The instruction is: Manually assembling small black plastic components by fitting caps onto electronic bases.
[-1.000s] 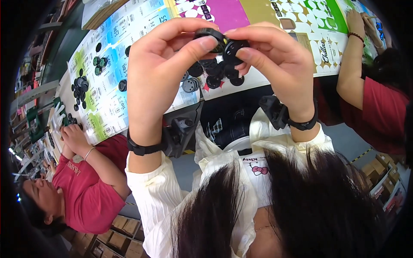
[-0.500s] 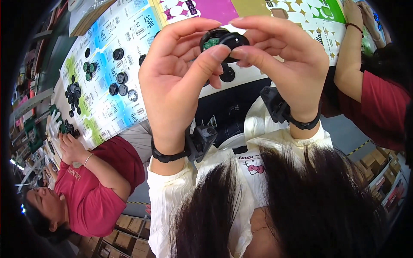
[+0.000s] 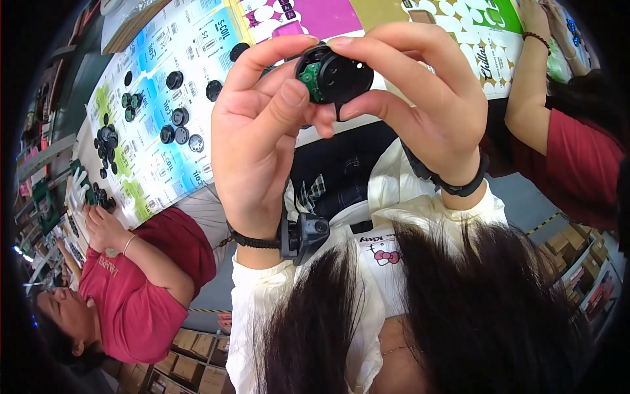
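My left hand [image 3: 252,121] grips a round black housing with a green circuit board [image 3: 309,77] inside it, thumb at the near side and fingers behind. Between the fingertips and thumb of my right hand [image 3: 426,95] is a round black cover [image 3: 349,80], lying over the right part of the housing. The green board shows at the left, so the two parts are not flush. Both hands are raised above the table's near edge. Whether the rims touch all round is hidden by my fingers.
Printed sheets cover the table [image 3: 197,72]. Left of my hands lie several round black parts [image 3: 180,117], some parts with green boards [image 3: 131,104] and a black heap [image 3: 106,141]. A person in red [image 3: 141,289] handles black parts at left; another person's arm [image 3: 535,92] is at right.
The cover has turned to face me more and now overlaps the housing at its right side. My right fingers have moved to its upper rim, with the thumb below.
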Demonstrator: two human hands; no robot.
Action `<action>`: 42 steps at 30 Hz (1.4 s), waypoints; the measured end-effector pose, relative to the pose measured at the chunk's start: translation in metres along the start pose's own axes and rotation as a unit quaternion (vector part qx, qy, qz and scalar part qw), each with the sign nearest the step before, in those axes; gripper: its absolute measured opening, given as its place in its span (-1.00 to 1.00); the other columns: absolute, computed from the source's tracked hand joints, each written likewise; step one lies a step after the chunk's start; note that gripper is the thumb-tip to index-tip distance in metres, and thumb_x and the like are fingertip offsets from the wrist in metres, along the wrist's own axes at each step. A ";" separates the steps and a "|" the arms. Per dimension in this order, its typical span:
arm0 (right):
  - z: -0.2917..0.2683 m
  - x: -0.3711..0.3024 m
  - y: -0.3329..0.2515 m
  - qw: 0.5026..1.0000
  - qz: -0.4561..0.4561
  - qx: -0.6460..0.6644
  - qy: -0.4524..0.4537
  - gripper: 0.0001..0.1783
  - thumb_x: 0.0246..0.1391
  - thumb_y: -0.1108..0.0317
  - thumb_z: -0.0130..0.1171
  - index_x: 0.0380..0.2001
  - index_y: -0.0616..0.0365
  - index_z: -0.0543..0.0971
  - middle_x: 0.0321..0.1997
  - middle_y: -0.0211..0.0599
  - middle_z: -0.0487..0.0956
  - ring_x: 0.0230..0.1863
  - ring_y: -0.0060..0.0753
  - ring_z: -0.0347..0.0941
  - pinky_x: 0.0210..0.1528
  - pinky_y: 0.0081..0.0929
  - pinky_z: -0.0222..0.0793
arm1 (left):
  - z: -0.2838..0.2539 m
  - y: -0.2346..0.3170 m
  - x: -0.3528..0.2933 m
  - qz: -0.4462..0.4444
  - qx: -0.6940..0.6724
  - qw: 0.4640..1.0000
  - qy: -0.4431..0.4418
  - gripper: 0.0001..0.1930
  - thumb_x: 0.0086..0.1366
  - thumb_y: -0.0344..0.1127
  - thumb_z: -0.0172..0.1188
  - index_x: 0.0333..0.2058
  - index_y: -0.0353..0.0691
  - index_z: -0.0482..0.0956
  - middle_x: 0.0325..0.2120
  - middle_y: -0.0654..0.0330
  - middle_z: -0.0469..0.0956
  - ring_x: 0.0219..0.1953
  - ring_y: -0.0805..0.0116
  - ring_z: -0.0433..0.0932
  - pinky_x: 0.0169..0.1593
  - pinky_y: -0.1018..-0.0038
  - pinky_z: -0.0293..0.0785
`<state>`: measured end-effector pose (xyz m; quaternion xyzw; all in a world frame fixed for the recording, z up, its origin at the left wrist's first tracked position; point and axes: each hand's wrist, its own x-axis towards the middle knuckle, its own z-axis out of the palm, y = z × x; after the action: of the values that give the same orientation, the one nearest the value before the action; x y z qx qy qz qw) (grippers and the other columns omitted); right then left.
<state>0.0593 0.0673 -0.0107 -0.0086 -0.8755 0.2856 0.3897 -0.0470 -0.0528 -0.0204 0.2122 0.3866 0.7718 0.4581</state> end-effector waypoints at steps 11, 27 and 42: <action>0.001 -0.001 -0.003 0.999 -0.012 0.031 0.014 -0.49 -0.52 0.29 0.25 -0.34 0.29 0.48 -0.35 -0.31 0.35 -0.38 -0.48 0.32 -0.41 -0.65 0.26 | 0.001 -0.004 -0.004 -0.010 0.100 0.995 -0.029 -0.47 0.04 -0.22 0.09 -0.05 -0.35 0.19 -0.19 0.06 0.36 -0.16 0.27 0.39 -0.14 0.47 0.37; 0.005 -0.007 0.005 0.997 -0.057 0.024 0.042 -0.49 -0.54 0.33 0.27 -0.33 0.25 0.49 -0.39 -0.29 0.37 -0.45 -0.49 0.32 -0.45 -0.67 0.27 | 0.004 -0.005 -0.009 -0.020 0.063 0.998 0.003 -0.50 0.02 -0.26 0.13 -0.09 -0.40 0.25 -0.19 0.06 0.36 -0.19 0.32 0.40 -0.19 0.55 0.38; 0.035 -0.025 -0.011 0.878 0.300 0.373 0.012 -0.71 -0.21 0.54 0.10 -0.30 0.36 0.45 -0.24 -0.18 0.43 -0.25 -0.47 0.38 -0.32 -0.64 0.35 | 0.012 -0.026 -0.018 0.229 0.305 0.911 0.158 -0.85 0.03 -0.62 -0.02 -0.36 -0.43 0.42 -0.43 0.17 0.47 -0.43 0.52 0.45 -0.36 0.68 0.37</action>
<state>0.0548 0.0349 -0.0405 -0.1279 -0.6548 0.6944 0.2697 -0.0158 -0.0564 -0.0327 0.2994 0.6116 0.7233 0.1148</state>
